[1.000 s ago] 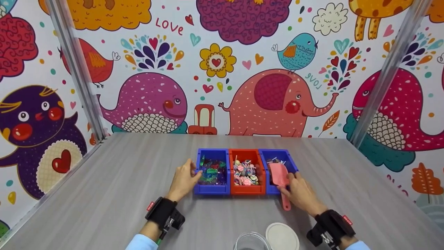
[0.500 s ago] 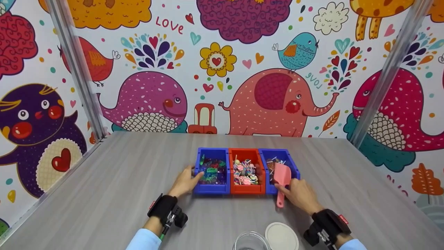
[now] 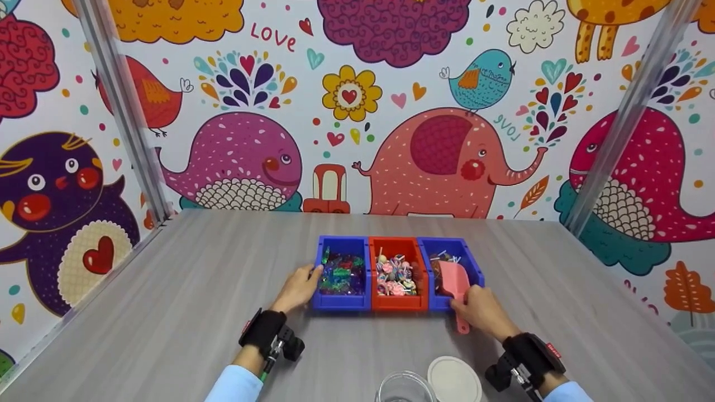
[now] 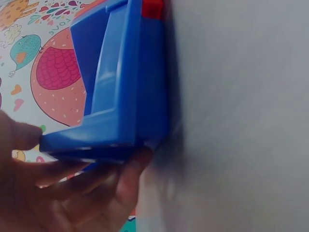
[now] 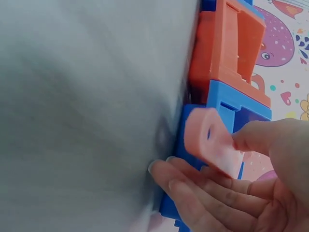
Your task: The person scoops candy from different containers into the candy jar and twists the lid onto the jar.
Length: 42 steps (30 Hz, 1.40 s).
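Observation:
My right hand (image 3: 486, 312) pinches the handle of a pink scoop (image 3: 454, 278) between thumb and fingers. The scoop's blade lies over the right blue bin (image 3: 440, 303), partly covering the brown candies and white sticks inside. In the right wrist view, the holed handle end (image 5: 198, 133) juts out past the thumb. My left hand (image 3: 296, 288) grips the outer side of the left blue bin (image 3: 342, 302), its thumb (image 4: 26, 136) at the rim and fingers against the outside. That bin contains shiny green, purple and red wrapped pieces.
Between the blue bins stands a red bin (image 3: 398, 302) with wrapped lollipops (image 3: 397, 273). Near the front of the grey table (image 3: 195, 312) are a clear round tub (image 3: 405, 382) and a white lid (image 3: 454, 379) beside it. A cartoon-printed wall (image 3: 335, 50) rises behind.
The scoop shifted right, then its blade swung slightly back left while its handle end swung right. My left thumb drew back from over the left bin to its edge.

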Motion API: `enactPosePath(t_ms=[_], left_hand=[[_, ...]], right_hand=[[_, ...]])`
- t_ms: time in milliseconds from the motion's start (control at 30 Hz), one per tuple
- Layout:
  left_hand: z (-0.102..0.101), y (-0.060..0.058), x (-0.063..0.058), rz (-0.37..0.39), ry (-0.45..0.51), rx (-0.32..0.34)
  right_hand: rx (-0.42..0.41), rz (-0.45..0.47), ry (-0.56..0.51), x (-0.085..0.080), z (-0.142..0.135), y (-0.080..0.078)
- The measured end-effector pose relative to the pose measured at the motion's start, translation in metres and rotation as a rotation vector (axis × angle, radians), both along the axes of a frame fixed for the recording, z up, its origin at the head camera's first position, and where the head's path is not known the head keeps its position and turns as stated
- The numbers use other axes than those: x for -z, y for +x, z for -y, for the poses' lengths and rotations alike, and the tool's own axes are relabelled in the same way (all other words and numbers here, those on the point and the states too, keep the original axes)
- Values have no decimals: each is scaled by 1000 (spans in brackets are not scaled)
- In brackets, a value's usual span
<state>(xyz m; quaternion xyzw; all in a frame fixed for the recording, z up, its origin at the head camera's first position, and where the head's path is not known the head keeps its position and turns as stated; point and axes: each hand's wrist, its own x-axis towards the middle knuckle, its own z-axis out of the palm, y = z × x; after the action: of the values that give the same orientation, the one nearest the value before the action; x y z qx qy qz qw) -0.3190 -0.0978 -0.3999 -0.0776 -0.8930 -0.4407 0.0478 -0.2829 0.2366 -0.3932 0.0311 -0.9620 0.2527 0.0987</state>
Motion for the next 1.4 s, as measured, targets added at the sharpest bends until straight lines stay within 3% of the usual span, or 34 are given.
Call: enactPosePath(t_ms=[300, 500, 700, 1000, 1267, 1400], left_hand=[[2, -1, -4, -95, -35, -34], [1, -1, -4, -110, -46, -38], [1, 0, -4, -120, -46, -35], [-1, 0, -6, -96, -35, -47], [-2, -1, -6, -88, -42, -38], [-2, -1, -7, -92, -43, -41]], right_hand=[[12, 15, -82, -15, -6, 0], [6, -65, 36, -31, -13, -1], [44, 25, 63, -53, -15, -4], [60, 51, 182, -77, -7, -5], [63, -157, 424, -84, 5, -2], [1, -276, 518, -81, 12, 0]])
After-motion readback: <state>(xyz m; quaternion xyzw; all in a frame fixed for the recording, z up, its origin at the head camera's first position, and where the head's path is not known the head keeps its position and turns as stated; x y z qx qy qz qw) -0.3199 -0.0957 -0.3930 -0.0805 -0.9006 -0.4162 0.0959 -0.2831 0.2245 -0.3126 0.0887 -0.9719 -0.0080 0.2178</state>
